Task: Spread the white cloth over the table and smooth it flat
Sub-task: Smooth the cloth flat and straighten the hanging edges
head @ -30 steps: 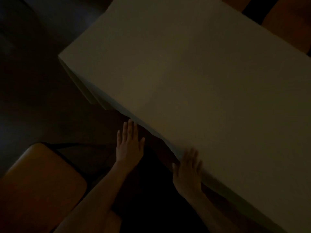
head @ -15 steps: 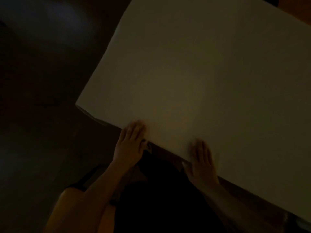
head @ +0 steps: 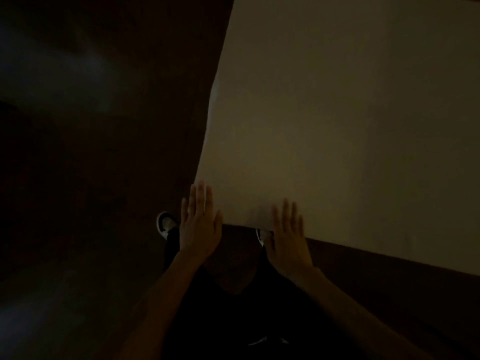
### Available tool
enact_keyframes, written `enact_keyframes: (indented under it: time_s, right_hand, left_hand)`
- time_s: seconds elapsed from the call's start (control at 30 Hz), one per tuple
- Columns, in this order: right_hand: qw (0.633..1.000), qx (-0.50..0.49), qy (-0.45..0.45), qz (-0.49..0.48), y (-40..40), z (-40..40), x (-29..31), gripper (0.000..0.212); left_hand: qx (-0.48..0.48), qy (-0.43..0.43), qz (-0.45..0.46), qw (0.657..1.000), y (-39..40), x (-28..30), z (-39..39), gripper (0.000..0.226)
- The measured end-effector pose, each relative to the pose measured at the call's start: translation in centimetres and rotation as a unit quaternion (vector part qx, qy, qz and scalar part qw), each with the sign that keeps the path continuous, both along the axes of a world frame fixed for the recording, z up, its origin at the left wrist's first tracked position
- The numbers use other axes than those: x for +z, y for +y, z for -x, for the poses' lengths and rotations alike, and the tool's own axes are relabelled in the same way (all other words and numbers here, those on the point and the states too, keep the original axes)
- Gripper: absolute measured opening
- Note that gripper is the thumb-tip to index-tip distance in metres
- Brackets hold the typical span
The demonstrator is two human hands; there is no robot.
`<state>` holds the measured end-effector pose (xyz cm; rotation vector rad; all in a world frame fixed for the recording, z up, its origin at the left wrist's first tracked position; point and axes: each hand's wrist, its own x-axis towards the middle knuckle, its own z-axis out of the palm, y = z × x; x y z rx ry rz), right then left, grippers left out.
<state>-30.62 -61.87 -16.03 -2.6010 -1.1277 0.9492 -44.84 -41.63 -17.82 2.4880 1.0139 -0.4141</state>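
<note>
I am at the smoothing step: the white cloth (head: 337, 126) already covers the table, filling the right and upper part of the frame. My left hand (head: 200, 227) lies flat, fingers spread, at the cloth's near corner in the lower middle; my right hand (head: 287, 239) lies flat and spread on the near edge beside it, holding nothing. Next, I judge, both palms should sweep outward along the edge. No writing is readable in this dim light.

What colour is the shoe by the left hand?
White with dark panels, as far as the dim head view shows: the shoe.
</note>
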Motion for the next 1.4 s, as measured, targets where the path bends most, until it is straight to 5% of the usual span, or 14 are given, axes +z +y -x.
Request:
enact_keyframes:
  time_s: [0.23, 0.37, 0.47, 0.6, 0.67, 0.77, 0.83, 0.87, 1.03, 1.13, 1.2, 1.3, 1.4]
  right_hand:
    - [0.986, -0.149, -0.028, 0.069, 11.1, 9.8, -2.3, 0.068]
    - [0.944, -0.3, -0.017, 0.135, 10.9, 14.2, -1.7, 0.071]
    - [0.915, -0.379, -0.021, 0.133, 12.3, 15.9, -1.2, 0.073]
    - [0.9, -0.433, -0.037, 0.033, 14.3, 15.9, -0.9, 0.077]
    - [0.808, -0.586, -0.002, -0.058, 15.3, 14.8, -1.1, 0.07]
    - [0.573, -0.785, 0.151, -0.181, 16.5, 13.2, -1.5, 0.063]
    - [0.484, -0.815, 0.187, -0.258, 17.3, 13.0, -1.9, 0.06]
    - [0.467, -0.815, 0.186, -0.288, 17.9, 13.1, -1.9, 0.06]
    - [0.523, -0.743, 0.242, -0.339, 21.9, 15.1, -0.6, 0.07]
    - [0.562, -0.716, 0.278, -0.308, 21.3, 17.3, -0.6, 0.055]
    - [0.526, -0.747, 0.262, -0.309, 20.3, 17.5, -0.9, 0.057]
    - [0.41, -0.809, 0.225, -0.355, 18.9, 14.9, -1.2, 0.074]
    - [0.423, -0.792, 0.221, -0.38, 19.0, 12.2, -1.1, 0.073]
  left_hand:
    - [-0.247, 0.004, 0.082, 0.966, 8.0, -2.9, 8.3, 0.066]
    - [-0.215, 0.025, 0.133, 0.967, 11.3, -1.5, 10.0, 0.073]
    - [-0.257, -0.015, 0.118, 0.959, 13.6, -1.0, 7.1, 0.074]
    - [-0.407, -0.083, 0.068, 0.907, 13.4, -0.6, 0.0, 0.093]
    - [-0.474, -0.093, 0.03, 0.875, 12.8, -1.7, -2.5, 0.099]
    - [-0.527, -0.081, -0.03, 0.846, 12.9, -4.5, -2.1, 0.11]
    - [-0.519, -0.101, -0.056, 0.847, 13.1, -6.1, -0.7, 0.118]
    - [-0.512, -0.11, -0.065, 0.849, 13.1, -6.6, -0.2, 0.118]
    - [-0.504, -0.131, -0.108, 0.846, 12.9, -6.5, 0.2, 0.084]
    - [-0.508, -0.115, -0.099, 0.848, 12.9, -5.6, 0.7, 0.075]
    - [-0.501, -0.104, -0.058, 0.857, 12.7, -4.9, 1.3, 0.092]
    - [-0.485, -0.125, -0.033, 0.865, 12.8, -4.1, 1.2, 0.106]
    - [-0.479, -0.157, -0.055, 0.862, 12.7, -3.2, 0.0, 0.096]
